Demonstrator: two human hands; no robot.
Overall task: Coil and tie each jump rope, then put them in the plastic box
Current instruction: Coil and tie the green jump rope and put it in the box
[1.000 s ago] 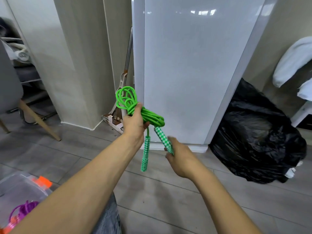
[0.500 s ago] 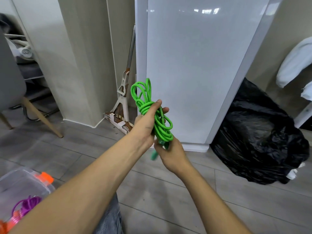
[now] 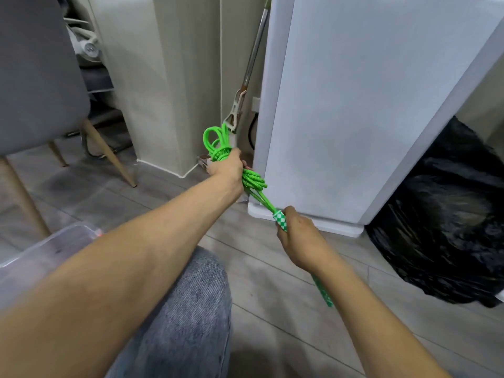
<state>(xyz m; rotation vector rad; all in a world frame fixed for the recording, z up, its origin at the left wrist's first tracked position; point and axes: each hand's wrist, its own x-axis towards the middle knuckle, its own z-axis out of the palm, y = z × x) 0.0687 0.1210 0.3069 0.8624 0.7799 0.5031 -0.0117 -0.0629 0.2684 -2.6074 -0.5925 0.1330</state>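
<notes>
- The left hand (image 3: 227,167) gripped the coiled green jump rope (image 3: 246,175).
- The right hand (image 3: 298,238) held tight to the checked handles (image 3: 281,219), pulled away from the coil.

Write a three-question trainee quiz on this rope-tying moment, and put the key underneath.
1. True or false: the left hand grips the coil of the green jump rope.
2. What does the right hand hold? A) scissors B) a checkered handle C) a purple rope
3. Fill in: the plastic box sits on the person's ____ side.
Key: 1 true; 2 B; 3 left.
</notes>
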